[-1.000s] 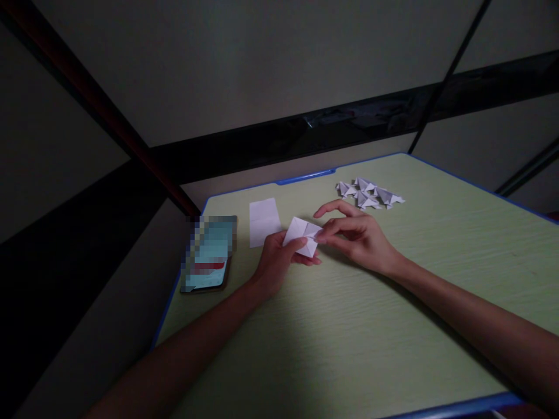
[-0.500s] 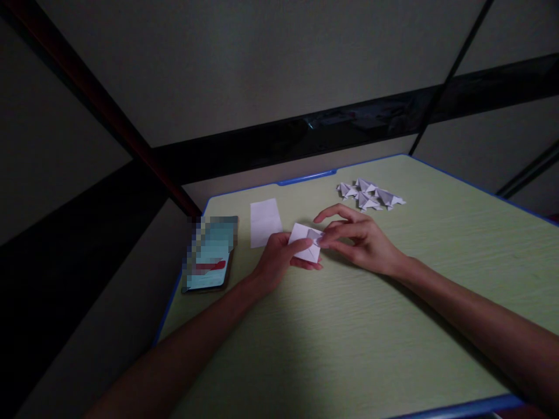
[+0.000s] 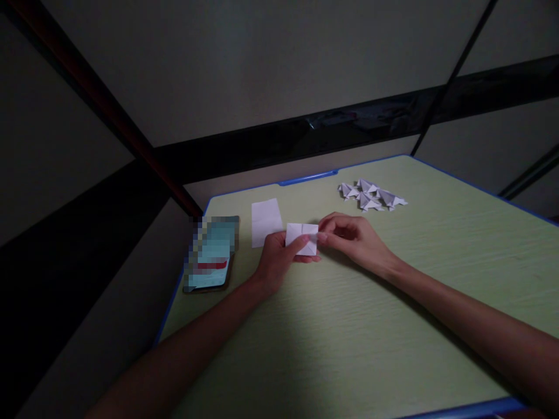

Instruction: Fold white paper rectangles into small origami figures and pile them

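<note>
A small white folded paper square with crease lines is held above the table. My left hand grips it from the left, thumb pressed on its face and fingers underneath. At its right edge, the thumb and fingers of my right hand are closed in a pinch on the paper. Behind my left hand lies a flat white sheet of paper with a crease across it. Several folded white paper figures sit in a cluster beyond my right hand.
A phone with a lit screen, partly pixelated, lies near the table's left edge. The light green table has a blue rim and a blue strip at its back. Dark-banded panels rise behind it.
The folded paper has turned from a tilt to nearly square-on. My right hand's raised fingers have curled down, and its pinch is now at the paper's right edge.
</note>
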`<state>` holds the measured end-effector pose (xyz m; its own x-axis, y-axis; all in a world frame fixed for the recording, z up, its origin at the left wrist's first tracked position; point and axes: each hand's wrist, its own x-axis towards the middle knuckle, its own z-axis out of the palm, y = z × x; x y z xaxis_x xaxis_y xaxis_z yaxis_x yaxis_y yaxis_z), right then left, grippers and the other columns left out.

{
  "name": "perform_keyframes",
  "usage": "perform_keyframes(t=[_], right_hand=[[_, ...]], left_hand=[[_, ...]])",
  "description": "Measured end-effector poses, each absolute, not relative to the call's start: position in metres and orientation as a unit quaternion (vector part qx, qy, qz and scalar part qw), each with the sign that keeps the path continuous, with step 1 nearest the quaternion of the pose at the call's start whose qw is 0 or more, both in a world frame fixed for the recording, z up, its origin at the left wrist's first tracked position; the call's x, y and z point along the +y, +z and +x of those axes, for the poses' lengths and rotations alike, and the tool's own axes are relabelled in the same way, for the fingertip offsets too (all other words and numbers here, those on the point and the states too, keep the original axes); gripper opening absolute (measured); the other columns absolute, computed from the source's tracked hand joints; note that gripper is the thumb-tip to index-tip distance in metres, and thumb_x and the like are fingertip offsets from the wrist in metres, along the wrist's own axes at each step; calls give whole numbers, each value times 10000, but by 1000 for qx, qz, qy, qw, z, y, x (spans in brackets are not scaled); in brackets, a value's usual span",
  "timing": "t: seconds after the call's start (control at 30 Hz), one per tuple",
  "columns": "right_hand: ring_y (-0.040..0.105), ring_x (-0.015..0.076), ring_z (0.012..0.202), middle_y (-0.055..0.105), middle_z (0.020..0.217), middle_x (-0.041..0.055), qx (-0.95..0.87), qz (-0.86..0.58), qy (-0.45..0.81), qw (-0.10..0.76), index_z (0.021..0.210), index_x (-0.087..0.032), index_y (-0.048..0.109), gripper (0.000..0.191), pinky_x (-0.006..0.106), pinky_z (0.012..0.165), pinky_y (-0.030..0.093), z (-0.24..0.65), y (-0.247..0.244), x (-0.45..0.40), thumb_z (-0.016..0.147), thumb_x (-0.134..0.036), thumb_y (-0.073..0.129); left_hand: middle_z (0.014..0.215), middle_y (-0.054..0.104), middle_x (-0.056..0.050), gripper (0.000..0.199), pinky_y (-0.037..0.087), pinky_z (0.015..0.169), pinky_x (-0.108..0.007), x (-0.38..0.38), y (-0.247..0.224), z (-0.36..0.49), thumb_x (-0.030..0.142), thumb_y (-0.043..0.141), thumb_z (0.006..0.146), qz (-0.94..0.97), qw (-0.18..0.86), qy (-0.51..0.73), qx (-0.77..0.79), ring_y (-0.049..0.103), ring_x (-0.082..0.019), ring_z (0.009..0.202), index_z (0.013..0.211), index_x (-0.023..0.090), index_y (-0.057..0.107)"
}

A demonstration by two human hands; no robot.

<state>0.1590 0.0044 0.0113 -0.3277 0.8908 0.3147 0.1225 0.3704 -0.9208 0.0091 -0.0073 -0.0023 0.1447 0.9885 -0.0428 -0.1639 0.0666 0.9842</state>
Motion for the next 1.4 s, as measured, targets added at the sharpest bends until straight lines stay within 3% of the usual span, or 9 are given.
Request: perform_keyframes(t=[0.17, 0.43, 0.63, 0.87, 1.2, 1.4], right_hand=[[478, 107, 580, 527, 599, 3, -654, -363, 509, 425, 543, -136, 526, 162, 264, 586, 381, 156, 11, 6, 650, -245, 581], [490, 104, 615, 547, 675, 18, -640, -358, 505, 455, 525, -133, 548, 82, 260, 592, 375, 156, 10, 5, 606, -130, 561], [488, 108, 606, 546, 675, 15, -639, -358, 511, 449, 519, -139, 538, 107, 265, 581, 375, 156, 11, 4, 595, -190, 594], [429, 82, 488, 482, 521, -23, -636, -384, 548, 385, 588, -148, 477, 176, 227, 495, 334, 154, 10, 5, 662, -287, 557], [344, 85, 484, 399, 526, -34, -743, -425, 375, 357, 616, -164, 418, 152, 215, 449, 255, 153, 8, -1, 750, -230, 447], [349, 72, 465, 403, 501, -44, -683, -356, 501, 395, 582, -163, 416, 246, 212, 445, 265, 152, 10, -3, 723, -343, 507]], left_hand=[[719, 665, -80, 281, 515, 534, -234, -7, -4, 10, 303, 615, 642, 481, 579, 492, 437, 602, -122, 567, 793, 67, 636], [706, 663, -77, 286, 509, 521, -222, -8, -4, 8, 298, 608, 655, 491, 581, 488, 428, 602, -118, 540, 815, 63, 629], [626, 651, -54, 256, 496, 501, -223, -9, -4, 9, 296, 611, 647, 501, 564, 488, 439, 589, -115, 494, 761, 66, 624], [512, 614, -18, 153, 458, 459, -199, -14, 6, 11, 237, 585, 654, 541, 510, 466, 480, 566, -104, 451, 601, 96, 613], [530, 597, 4, 106, 438, 448, -176, -15, 9, 15, 213, 580, 642, 556, 470, 460, 508, 545, -95, 483, 626, 112, 611], [520, 563, 6, 158, 429, 426, -173, -14, 5, 11, 262, 584, 643, 553, 516, 476, 449, 491, -75, 460, 658, 106, 598]])
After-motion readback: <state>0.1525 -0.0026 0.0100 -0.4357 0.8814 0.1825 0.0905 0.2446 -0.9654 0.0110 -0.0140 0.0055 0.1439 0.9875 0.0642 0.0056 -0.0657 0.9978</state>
